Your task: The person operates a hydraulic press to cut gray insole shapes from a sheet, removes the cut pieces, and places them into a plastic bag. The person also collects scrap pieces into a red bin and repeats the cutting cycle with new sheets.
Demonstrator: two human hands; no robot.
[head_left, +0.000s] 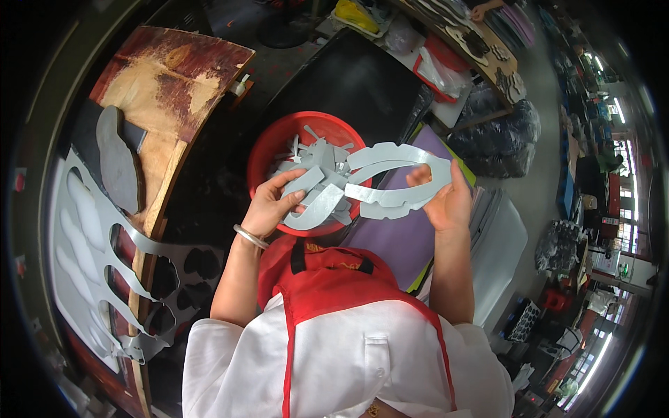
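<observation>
Two hands up over one red round basin (pixel 268 150), both gripping grey cut-out foam scrap. Left hand (pixel 268 205) is clenched on a bundle of grey strips (pixel 313 202), thumb across the top, at the basin's near rim; a metal bangle (pixel 249 237) sits on that wrist. Right hand (pixel 446 202) pinches the far loop of one long grey scalloped offcut (pixel 397 177), which runs from the left hand's bundle across to the right hand, held in the air above the basin's right edge. More grey scraps (pixel 317 150) are piled inside the basin beyond the left hand; too jumbled to count. Under the right hand: a stack of flat sheets, purple sheet (pixel 390 244) on top. Well left of the left hand: one large grey sheet with sole-shaped holes (pixel 90 237) draped on the surface, one dark grey sole piece (pixel 118 164) on a worn wooden board (pixel 167 76). Red apron (pixel 327 279) below both hands.
</observation>
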